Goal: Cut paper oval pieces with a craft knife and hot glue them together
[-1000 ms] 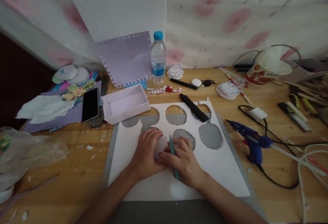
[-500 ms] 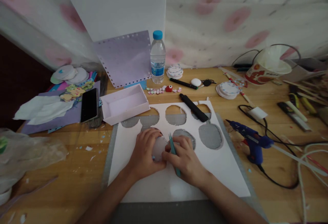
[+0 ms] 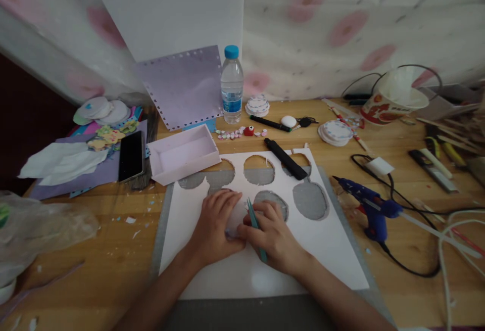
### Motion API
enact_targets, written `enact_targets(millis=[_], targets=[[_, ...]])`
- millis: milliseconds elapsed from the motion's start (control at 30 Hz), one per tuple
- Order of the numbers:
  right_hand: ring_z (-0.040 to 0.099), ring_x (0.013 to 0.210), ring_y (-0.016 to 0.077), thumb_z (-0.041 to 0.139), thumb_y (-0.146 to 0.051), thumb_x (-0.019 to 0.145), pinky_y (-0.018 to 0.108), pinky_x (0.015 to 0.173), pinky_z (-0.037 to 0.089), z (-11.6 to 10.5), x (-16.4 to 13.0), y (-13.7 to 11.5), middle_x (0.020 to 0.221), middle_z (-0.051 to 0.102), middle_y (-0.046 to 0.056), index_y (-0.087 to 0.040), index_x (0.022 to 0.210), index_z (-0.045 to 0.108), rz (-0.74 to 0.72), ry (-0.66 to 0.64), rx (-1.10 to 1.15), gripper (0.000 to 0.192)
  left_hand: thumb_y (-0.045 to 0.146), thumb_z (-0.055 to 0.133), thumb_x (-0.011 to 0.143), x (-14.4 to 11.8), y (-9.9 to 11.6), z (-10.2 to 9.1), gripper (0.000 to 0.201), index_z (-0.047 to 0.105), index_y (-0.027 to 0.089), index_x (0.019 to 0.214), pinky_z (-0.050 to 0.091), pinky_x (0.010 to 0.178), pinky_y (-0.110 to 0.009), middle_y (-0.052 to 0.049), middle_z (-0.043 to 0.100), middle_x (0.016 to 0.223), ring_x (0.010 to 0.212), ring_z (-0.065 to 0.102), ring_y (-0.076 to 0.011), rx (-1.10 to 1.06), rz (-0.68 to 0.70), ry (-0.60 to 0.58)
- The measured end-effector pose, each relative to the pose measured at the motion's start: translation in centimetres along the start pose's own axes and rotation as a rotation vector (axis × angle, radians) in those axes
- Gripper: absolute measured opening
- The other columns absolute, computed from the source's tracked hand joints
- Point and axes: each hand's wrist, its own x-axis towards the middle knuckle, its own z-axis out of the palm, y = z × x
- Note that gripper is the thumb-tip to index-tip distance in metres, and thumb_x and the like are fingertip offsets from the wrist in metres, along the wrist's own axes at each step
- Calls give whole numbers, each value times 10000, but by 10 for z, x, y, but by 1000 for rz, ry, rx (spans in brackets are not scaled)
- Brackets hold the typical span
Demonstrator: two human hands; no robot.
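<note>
Both forearms come in from the near edge and meet over the middle of the white foam sheet (image 3: 212,270), which lies on a grey mat (image 3: 265,313) on the wooden table (image 3: 113,250). The left hand (image 3: 214,230) lies palm down with its fingers curled, pressing on a small pale round piece (image 3: 235,217) on the sheet. The right hand (image 3: 271,237) is closed around a slim teal cutting tool (image 3: 255,227), held like a pen, tip pointing away at the edge of the round piece; the two hands touch. The sheet is flat, white, and pierced by round holes with rough edges through which the mat shows; the nearest hole (image 3: 275,204) sits just beyond the right hand's knuckles.

A blue glue gun (image 3: 373,209) lies well to the right of the sheet with its black cord looping toward the near edge. A black tool (image 3: 286,159) rests across the sheet's far edge. To the left beyond the sheet stands a shallow pink box (image 3: 184,154), and beside it a dark phone (image 3: 131,155). Farther back a water bottle (image 3: 232,86) stands upright next to a leaning purple sheet (image 3: 182,86).
</note>
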Motion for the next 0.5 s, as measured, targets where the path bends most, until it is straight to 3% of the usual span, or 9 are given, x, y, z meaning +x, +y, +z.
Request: enact_targets(millis=[133, 233, 367, 500], targets=[[513, 967, 225, 581, -147, 862, 408, 877, 417, -5, 3, 1, 943, 640, 61, -210, 1019, 597, 37, 160, 142, 169, 290, 677, 650, 0, 0, -1, 735, 420, 198, 1333, 349, 1026, -520, -129, 546, 1290, 1217, 466, -345, 0, 2, 19], [530, 925, 211, 573, -138, 871, 377, 827, 436, -9, 5, 6, 941, 632, 73, -200, 1027, 591, 169, 266, 170, 169, 301, 683, 674, 0, 1, -2, 743, 414, 185, 1357, 353, 1034, -508, -133, 545, 1298, 1227, 461, -336, 8, 5, 18], [536, 770, 180, 596, -201, 885, 325, 721, 408, -11, 7, 13, 758, 608, 32, -198, 918, 628, 320, 186, 165, 46, 292, 676, 684, 0, 2, -4, 800, 365, 178, 1412, 333, 1064, -503, -136, 520, 1342, 1263, 432, -332, 10, 31, -35], [521, 695, 168, 608, -257, 881, 324, 699, 363, -12, 8, 17, 643, 567, 0, -191, 785, 614, 305, 65, 147, 116, 305, 688, 676, 3, 3, -10, 871, 310, 177, 1450, 301, 1103, -511, -146, 452, 1421, 1325, 373, -336, -11, 103, -132]])
